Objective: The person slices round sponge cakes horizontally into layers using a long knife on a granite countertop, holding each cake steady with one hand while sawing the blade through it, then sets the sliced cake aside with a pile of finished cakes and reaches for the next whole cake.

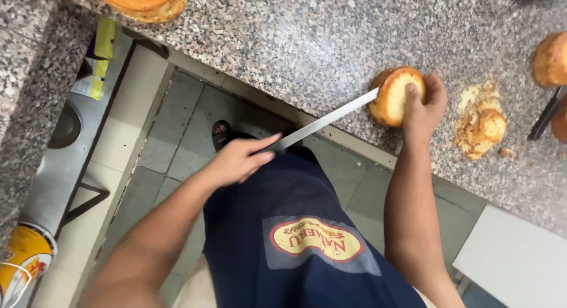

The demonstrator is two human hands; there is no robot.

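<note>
My left hand (241, 159) grips the dark handle of a long, thin-bladed knife (331, 118). The blade reaches across the counter's edge and its tip meets a small round golden cake (393, 95) standing on its side on the speckled granite counter (307, 42). My right hand (426, 104) holds that cake from the right, fingers over its top edge and pale cut face. I wear a dark blue apron (295, 237) with an oval red and yellow badge.
A heap of cake trimmings (481, 124) lies right of my right hand. More cakes sit at the far right (552, 59) and top left (144, 1). A dark tool (546, 113) leans at the right edge. A yellow tin (23, 262) stands bottom left, beside the tiled floor.
</note>
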